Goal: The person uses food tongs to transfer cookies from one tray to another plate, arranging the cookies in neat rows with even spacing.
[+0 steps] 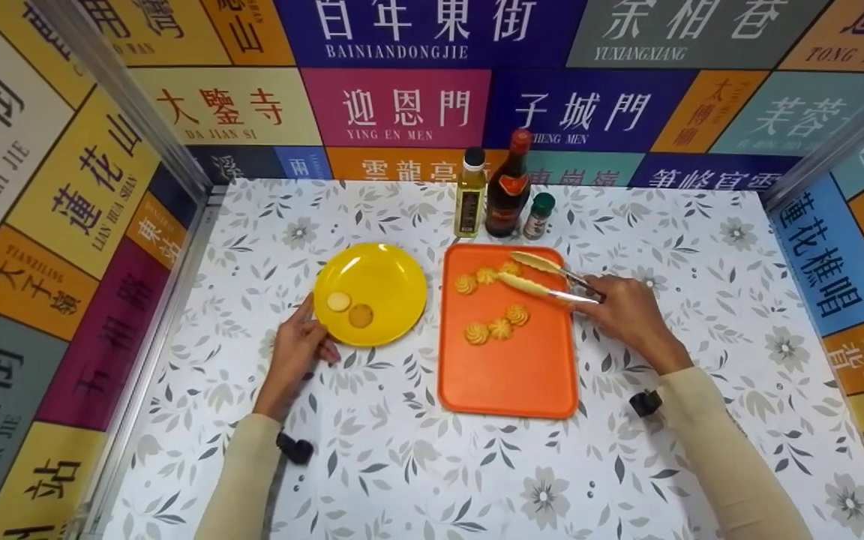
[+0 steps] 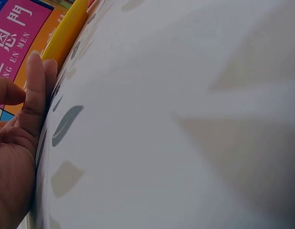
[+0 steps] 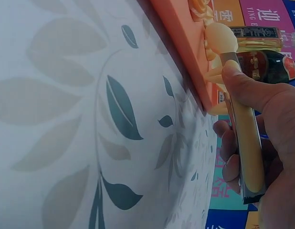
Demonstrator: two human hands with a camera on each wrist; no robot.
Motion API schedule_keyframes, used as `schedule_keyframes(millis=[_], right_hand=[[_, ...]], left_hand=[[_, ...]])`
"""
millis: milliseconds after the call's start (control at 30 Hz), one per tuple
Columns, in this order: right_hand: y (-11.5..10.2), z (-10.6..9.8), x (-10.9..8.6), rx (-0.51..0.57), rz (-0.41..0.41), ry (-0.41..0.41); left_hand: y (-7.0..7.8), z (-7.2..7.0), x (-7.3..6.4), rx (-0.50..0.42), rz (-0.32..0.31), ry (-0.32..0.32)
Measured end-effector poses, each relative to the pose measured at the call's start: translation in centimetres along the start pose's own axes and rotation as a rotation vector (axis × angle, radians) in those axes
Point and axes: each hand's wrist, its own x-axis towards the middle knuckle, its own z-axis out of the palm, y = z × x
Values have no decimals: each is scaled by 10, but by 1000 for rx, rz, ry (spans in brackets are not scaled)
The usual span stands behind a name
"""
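Note:
My right hand (image 1: 627, 311) grips a pair of tongs (image 3: 250, 143) with metal arms and cream tips. The tongs stand apart over the upper part of an orange tray (image 1: 507, 382), their tips on either side of a swirled cookie (image 1: 509, 267). Two more swirled cookies (image 1: 466, 283) line up to its left, and a lower row of three cookies (image 1: 500, 328) sits mid-tray. At the lower left rim of a yellow plate (image 1: 387, 274), my left hand (image 1: 298, 349) rests with fingers extended against the edge. On that plate lie a pale round biscuit (image 1: 338, 301) and a browner one (image 1: 361, 316).
Behind the tray stand an oil bottle (image 1: 470, 196) with a black cap, a dark sauce bottle (image 1: 508, 187) with a red cap and a small green-capped shaker (image 1: 539, 216). Lettered panels wall in the flower-patterned table (image 1: 372, 465) at the back and sides.

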Motion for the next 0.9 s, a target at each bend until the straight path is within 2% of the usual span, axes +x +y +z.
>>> schedule_keyframes(millis=[200, 433, 633, 900], right_hand=[[2, -4, -1, -16, 9, -34], [3, -9, 3, -38, -1, -78], [3, -11, 7, -40, -27, -98], [3, -17, 13, -47, 11, -158]], left_hand=[[2, 3, 0, -21, -35, 0], [0, 1, -1, 3, -6, -2], [0, 0, -1, -15, -11, -9], [2, -1, 0, -25, -32, -9]])
